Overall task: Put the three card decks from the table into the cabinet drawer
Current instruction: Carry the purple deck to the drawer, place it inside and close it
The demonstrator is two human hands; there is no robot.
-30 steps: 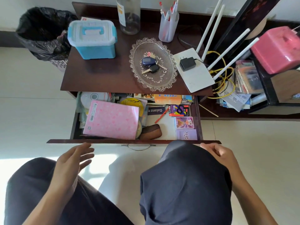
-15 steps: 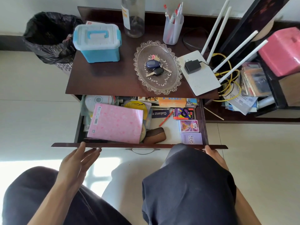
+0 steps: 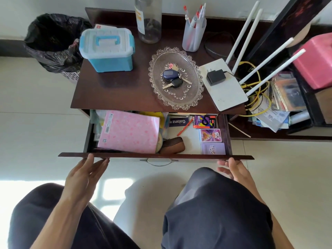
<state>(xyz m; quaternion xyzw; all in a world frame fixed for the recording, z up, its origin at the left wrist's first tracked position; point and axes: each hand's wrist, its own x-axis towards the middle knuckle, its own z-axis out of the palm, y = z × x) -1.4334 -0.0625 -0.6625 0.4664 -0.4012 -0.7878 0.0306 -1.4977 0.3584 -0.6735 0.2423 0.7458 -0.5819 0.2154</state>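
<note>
The cabinet drawer stands pulled out under the dark wooden table top. Three card decks lie in a column along its right side: an orange and black deck at the back, a purple pictured deck in the middle, a pale lilac deck at the front. My left hand is flat, fingertips touching the drawer front at its left end. My right hand touches the drawer front at its right end, fingers apart. Neither hand holds anything.
In the drawer lie a pink notebook, a brown pouch and a red pen. The table top bears a blue storage box, a glass dish with keys, a router, a pen cup. My knees fill the foreground.
Both hands have moved forward from above my knees to the drawer front and now touch it. The drawer appears slightly further in under the table top.
</note>
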